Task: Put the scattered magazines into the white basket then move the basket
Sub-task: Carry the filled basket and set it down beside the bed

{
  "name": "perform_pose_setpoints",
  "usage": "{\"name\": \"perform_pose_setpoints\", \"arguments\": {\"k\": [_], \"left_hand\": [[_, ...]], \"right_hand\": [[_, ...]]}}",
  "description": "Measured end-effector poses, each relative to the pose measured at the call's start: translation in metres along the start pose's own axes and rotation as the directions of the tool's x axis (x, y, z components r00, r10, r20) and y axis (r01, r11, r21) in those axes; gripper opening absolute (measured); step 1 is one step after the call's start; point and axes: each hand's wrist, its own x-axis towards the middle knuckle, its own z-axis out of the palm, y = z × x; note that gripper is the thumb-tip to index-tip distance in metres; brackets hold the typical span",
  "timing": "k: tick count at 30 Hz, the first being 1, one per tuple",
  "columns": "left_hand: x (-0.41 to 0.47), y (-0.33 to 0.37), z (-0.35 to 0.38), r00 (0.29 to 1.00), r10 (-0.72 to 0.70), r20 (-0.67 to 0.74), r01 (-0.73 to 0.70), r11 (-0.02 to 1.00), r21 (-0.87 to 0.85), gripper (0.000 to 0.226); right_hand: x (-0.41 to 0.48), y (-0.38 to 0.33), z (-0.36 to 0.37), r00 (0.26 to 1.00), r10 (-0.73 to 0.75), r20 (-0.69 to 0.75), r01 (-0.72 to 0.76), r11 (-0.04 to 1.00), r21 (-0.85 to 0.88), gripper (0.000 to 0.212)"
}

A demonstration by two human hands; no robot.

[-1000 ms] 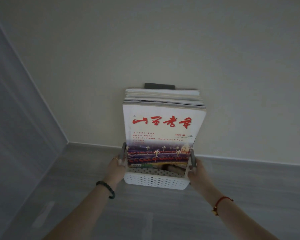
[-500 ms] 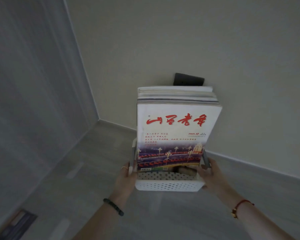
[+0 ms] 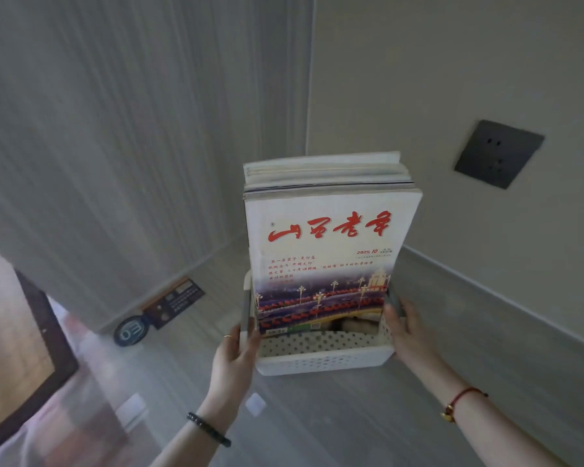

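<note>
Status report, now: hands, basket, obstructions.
Left hand and right hand each grip a side of the white basket. Magazines stand upright inside. Basket carried above the floor; nothing blocking ahead.

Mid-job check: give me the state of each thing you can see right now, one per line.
white basket: held up off the floor, gripped at both side handles.
magazines: standing upright in the basket, stacked front to back, tops well above its rim.
left hand: closed on the basket's left handle.
right hand: closed on the basket's right handle.
wall socket: nothing plugged in.
</note>
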Motion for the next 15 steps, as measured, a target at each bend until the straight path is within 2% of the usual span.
{"name": "perform_pose_setpoints", "arguments": {"k": [5, 8, 10, 13, 15], "left_hand": [[-0.019, -0.011, -0.047, 0.988, 0.003, -0.154, -0.008, 0.999, -0.033, 0.013], [-0.024, -0.016, -0.069, 0.971, 0.020, -0.237, -0.029, 0.999, -0.033, 0.015], [-0.024, -0.017, -0.083, 0.958, 0.031, -0.284, -0.043, 0.998, -0.036, 0.016], [-0.018, -0.018, -0.102, 0.932, 0.069, -0.356, -0.077, 0.997, -0.008, 0.014], [-0.016, -0.020, -0.113, 0.911, 0.087, -0.403, -0.089, 0.996, 0.015, 0.015]], "right_hand": [[0.003, -0.012, 0.048, 0.992, -0.079, 0.097, 0.085, 0.995, -0.051, 0.065], [0.011, -0.020, 0.075, 0.984, -0.131, 0.122, 0.144, 0.984, -0.108, 0.063], [0.019, -0.026, 0.093, 0.977, -0.171, 0.130, 0.188, 0.972, -0.138, 0.052], [0.030, -0.038, 0.122, 0.965, -0.199, 0.171, 0.214, 0.974, -0.074, 0.024], [0.038, -0.046, 0.140, 0.958, -0.221, 0.183, 0.231, 0.972, -0.033, 0.021]]}}
